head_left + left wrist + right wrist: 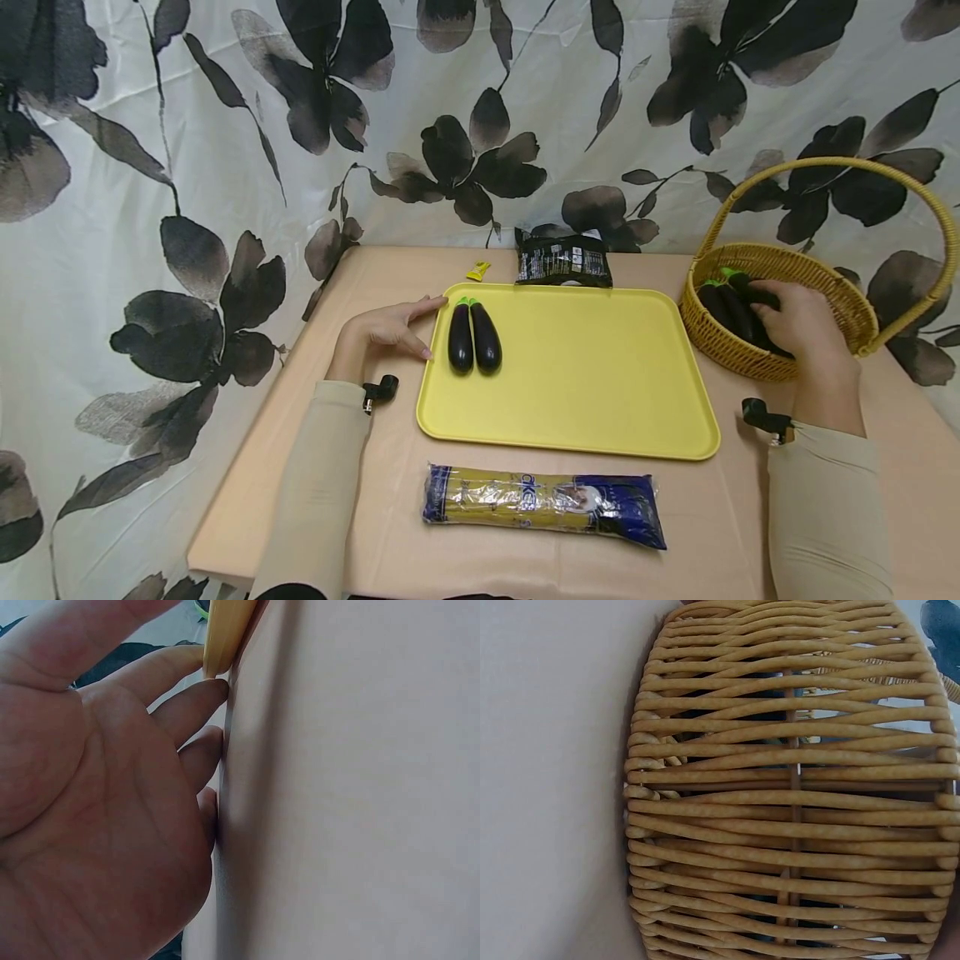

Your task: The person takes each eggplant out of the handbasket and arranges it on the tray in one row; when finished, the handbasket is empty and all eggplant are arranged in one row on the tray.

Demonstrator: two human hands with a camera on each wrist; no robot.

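My left hand [390,325] rests at the left rim of a yellow tray [585,375], its fingers fairly straight and touching the edge. The left wrist view shows the palm of that hand [105,780] beside the tray's edge [225,634]. Two dark eggplants [473,337] lie side by side on the tray's left part, stems away from me. At the right, my right hand [802,321] reaches into a wicker basket [855,300] and grips an eggplant [742,286] there. More eggplants [723,308] lie under it. The basket's woven wall [795,802] hides the fingers in the right wrist view.
A blue and yellow pasta packet [540,504] lies in front of the tray. Behind the tray are a black packet [564,260] and a small yellow wrapped piece [477,271]. The basket's tall handle [832,162] arches above it. A floral curtain [450,100] hangs behind the table.
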